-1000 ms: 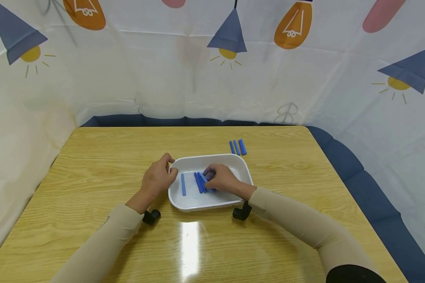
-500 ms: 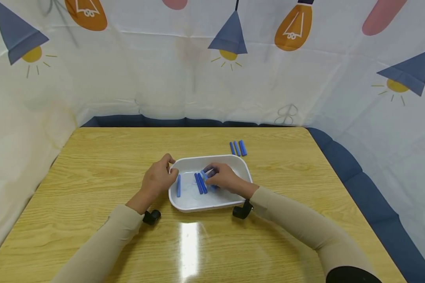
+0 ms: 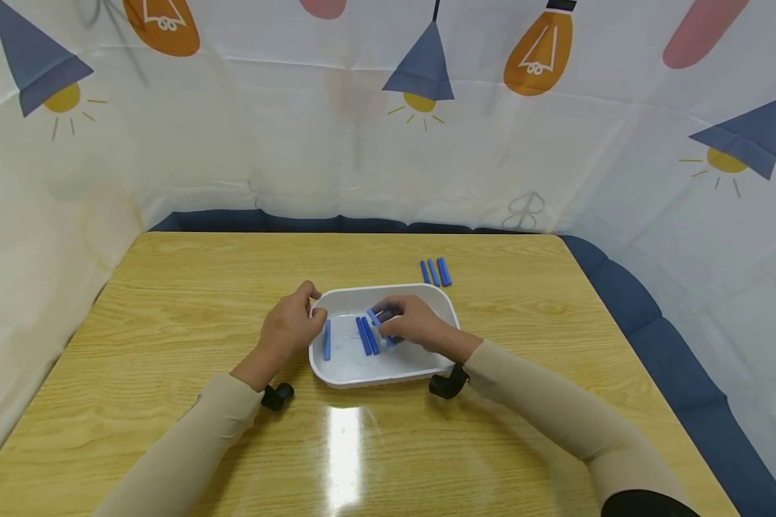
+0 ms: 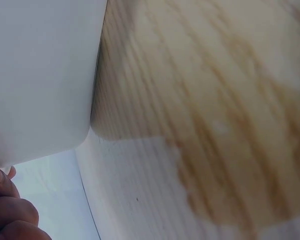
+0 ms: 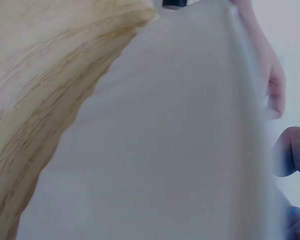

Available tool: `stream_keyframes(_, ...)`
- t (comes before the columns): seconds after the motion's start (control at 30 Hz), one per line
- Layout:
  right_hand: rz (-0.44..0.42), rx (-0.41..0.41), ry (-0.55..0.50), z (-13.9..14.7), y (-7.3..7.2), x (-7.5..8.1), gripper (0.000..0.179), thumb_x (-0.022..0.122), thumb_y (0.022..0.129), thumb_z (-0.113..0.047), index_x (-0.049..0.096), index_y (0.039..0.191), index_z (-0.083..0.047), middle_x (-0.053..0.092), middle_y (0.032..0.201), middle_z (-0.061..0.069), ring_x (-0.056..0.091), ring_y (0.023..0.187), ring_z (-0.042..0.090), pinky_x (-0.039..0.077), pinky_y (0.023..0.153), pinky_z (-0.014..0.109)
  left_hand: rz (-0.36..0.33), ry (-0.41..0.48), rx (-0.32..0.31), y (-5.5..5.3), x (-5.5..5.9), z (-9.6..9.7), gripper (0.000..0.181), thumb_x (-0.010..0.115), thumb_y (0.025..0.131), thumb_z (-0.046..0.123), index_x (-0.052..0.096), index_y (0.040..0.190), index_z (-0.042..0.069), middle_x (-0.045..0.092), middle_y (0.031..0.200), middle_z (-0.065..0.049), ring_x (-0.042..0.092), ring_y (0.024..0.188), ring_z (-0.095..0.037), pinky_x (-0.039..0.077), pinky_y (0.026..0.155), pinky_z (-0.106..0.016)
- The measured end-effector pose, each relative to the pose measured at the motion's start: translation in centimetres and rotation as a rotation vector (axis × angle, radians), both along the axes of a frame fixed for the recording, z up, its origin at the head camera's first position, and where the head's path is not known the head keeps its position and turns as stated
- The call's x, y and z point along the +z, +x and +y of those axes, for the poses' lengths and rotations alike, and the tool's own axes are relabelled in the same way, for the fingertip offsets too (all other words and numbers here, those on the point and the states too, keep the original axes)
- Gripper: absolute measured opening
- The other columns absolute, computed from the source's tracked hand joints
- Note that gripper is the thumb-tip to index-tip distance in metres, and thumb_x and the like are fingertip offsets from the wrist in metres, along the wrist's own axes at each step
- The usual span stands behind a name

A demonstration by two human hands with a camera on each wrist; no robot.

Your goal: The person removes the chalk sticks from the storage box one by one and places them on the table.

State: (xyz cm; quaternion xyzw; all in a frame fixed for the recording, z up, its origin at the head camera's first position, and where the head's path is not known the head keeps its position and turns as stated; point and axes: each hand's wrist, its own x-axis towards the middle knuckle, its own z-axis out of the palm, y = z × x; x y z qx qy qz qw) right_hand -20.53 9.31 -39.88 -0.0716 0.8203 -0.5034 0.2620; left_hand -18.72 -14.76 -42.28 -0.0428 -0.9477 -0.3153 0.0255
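Note:
A white tray [image 3: 388,373] lies on the wooden table with blue sticks in it. My left hand [image 3: 289,323] holds the tray's left rim between thumb and fingers; curled fingers [image 4: 15,215] show beside the tray wall in the left wrist view. Inside the tray, my right hand [image 3: 417,323] pinches a lighter blue stick [image 3: 374,317], partly hidden by the fingers. Just left of it, two darker blue sticks [image 3: 366,336] lie side by side. Another light blue stick [image 3: 327,340] lies near the left wall. In the right wrist view, the tray wall hides most of the right hand.
Several blue sticks [image 3: 435,272] lie in a row on the table [image 3: 233,266] behind the tray's right corner. A white cloth [image 3: 297,158] with printed lamps hangs behind the table, over a dark blue border.
The light blue stick at the left has moved closer to the tray's left wall. My right hand has shifted slightly right with its stick, away from the two darker sticks. The left hand stays put.

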Motion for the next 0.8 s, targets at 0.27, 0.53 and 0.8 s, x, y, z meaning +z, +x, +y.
stream_keyframes(0.27, -0.028, 0.011, -0.026, 0.3, -0.4, 0.9, 0.043, 0.064, 0.080, -0.004, 0.062, 0.123, -0.007, 0.064, 0.105, 0.010, 0.062, 0.082, 0.016, 0.056, 0.067, 0.031, 0.001, 0.001, 0.003, 0.0, -0.1, -0.1, 0.031, 0.050, 0.085, 0.023, 0.055, 0.112, 0.009, 0.054, 0.068, -0.004, 0.045, 0.051, -0.017, 0.035, 0.045, -0.029)
stream_keyframes(0.53, -0.007, -0.007, -0.005, 0.9, -0.8, 2.3, 0.045, 0.064, 0.081, -0.007, 0.060, 0.126, -0.012, 0.061, 0.106, 0.009, 0.061, 0.081, 0.016, 0.055, 0.069, 0.031, -0.023, 0.007, 0.006, 0.0, 0.0, -0.1, 0.032, 0.050, 0.085, 0.023, 0.055, 0.113, 0.010, 0.053, 0.067, -0.004, 0.044, 0.051, -0.017, 0.035, 0.044, -0.029)
stream_keyframes(0.8, 0.017, -0.036, -0.019, 1.4, -1.5, 3.5, 0.041, 0.062, 0.084, -0.007, 0.058, 0.124, -0.012, 0.059, 0.104, 0.009, 0.059, 0.083, 0.019, 0.055, 0.070, 0.031, -0.022, 0.008, 0.003, 0.0, -0.1, 0.0, 0.032, 0.050, 0.085, 0.024, 0.054, 0.114, 0.010, 0.053, 0.067, -0.004, 0.045, 0.051, -0.017, 0.035, 0.044, -0.029)
